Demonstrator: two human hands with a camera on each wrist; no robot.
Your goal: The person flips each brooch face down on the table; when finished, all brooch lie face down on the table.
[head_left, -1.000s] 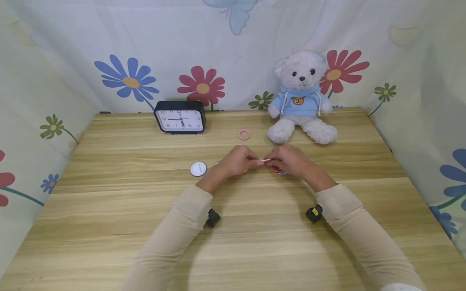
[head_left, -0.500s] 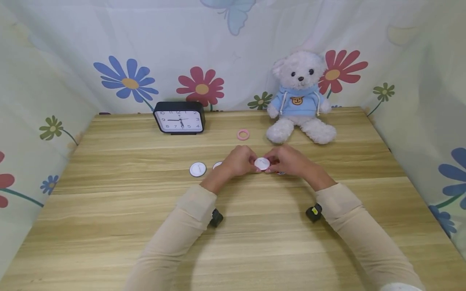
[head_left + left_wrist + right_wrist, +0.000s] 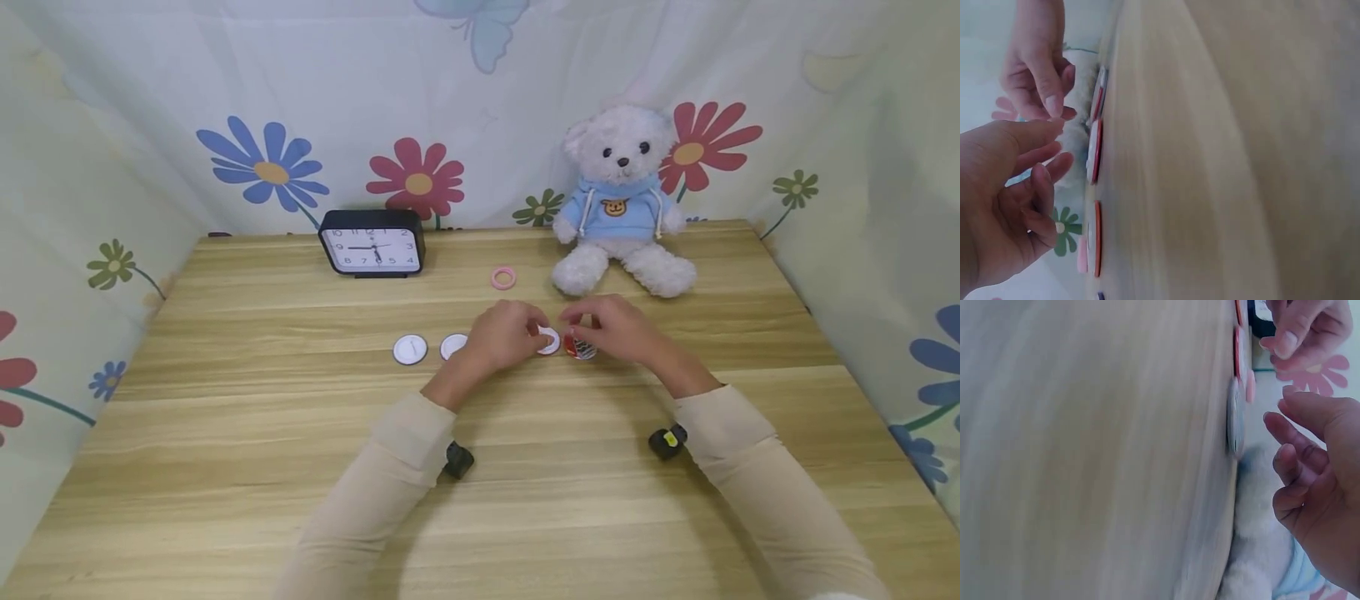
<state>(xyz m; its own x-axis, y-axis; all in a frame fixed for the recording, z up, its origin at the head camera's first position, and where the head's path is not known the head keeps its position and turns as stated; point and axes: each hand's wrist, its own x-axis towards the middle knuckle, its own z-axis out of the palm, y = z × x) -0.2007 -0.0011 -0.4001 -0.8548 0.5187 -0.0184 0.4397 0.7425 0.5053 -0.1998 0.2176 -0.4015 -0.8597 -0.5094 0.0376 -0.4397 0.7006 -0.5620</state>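
Several round pin-back button badges lie in a row on the wooden table. A white-backed badge [image 3: 550,340] lies by my left hand [image 3: 510,335], whose fingertips overlap it in the head view. In the left wrist view, that hand [image 3: 1016,200] hovers above the badges with loosely bent fingers, holding nothing. My right hand [image 3: 611,329] is over a red patterned badge [image 3: 580,347], face up at the row's right end. The right wrist view shows its fingers apart and above this badge [image 3: 1235,419]. Two more white-backed badges [image 3: 410,349] lie left; the left hand partly covers one.
Behind the row lies a pink ring [image 3: 503,278]. A black desk clock [image 3: 372,243] stands at the back left, and a white teddy bear [image 3: 622,200] in a blue hoodie sits at the back right. A flowered curtain [image 3: 480,108] borders the table.
The white-backed badge, turned upright between both hands before, now lies flat beside the red patterned badge. Both hands have let go, and the right hand has moved slightly right.
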